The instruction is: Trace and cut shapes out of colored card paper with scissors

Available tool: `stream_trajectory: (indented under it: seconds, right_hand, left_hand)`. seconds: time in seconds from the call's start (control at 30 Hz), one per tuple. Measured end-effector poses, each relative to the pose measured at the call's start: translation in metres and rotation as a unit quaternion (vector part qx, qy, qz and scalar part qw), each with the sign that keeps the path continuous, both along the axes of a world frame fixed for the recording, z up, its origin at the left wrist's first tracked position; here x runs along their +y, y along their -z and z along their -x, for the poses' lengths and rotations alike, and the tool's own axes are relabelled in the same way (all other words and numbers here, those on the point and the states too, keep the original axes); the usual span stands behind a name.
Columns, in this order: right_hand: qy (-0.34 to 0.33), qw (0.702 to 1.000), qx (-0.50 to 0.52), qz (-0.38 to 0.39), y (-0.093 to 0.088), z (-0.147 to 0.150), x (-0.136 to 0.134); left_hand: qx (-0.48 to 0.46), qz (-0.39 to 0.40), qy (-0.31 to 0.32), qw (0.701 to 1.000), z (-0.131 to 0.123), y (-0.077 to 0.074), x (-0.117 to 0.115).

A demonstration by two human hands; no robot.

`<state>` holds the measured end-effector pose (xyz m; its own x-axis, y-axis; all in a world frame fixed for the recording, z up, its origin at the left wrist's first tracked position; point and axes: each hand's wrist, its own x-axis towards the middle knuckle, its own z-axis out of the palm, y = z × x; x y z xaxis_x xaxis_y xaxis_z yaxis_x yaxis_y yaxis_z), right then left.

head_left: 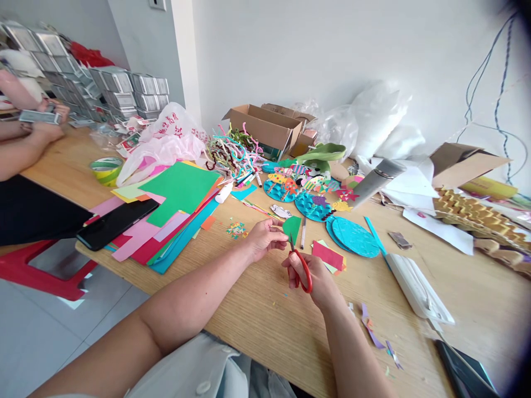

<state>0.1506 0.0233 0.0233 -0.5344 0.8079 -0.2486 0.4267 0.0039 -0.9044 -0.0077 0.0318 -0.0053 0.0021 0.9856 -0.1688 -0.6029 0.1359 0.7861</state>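
Note:
Between the fingers of my left hand (266, 239) is a small green paper piece (292, 227) with a slanted edge. My right hand (316, 276) grips the red handles of a pair of scissors (307, 272), whose blades meet the lower edge of the green paper. Just right of the hands lies a red paper rectangle (327, 255) on other scraps. Small colourful paper bits (237, 230) are scattered left of my left hand. A pen (303, 232) lies on the table behind the green paper.
Stacked coloured paper (182, 185) and a black phone (118, 224) lie at left. Blue ovals (355, 237), a white power strip (418, 287) and a grey bottle (378, 179) are at right. Another person's hands (52, 124) are at far left.

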Motion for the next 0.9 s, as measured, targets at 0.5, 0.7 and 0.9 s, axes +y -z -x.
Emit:
stream_trajectory:
  seconds: [0.5,0.7,0.9]
  right_hand:
    - [0.004,1.0,0.004,0.019,0.0042,-0.0007,0.0023]
    - [0.004,1.0,-0.002,0.023,0.003,-0.0004,0.0011]
    - [-0.005,1.0,-0.013,0.014,0.0013,-0.0005,0.0001]
  left_hand:
    - [-0.005,0.008,0.0,1.0,0.0,-0.0015,-0.0006]
    - [-0.001,0.011,-0.002,1.0,0.0,0.0001,0.0002]
    - [0.006,0.012,-0.003,1.0,0.0002,-0.0009,0.0004]
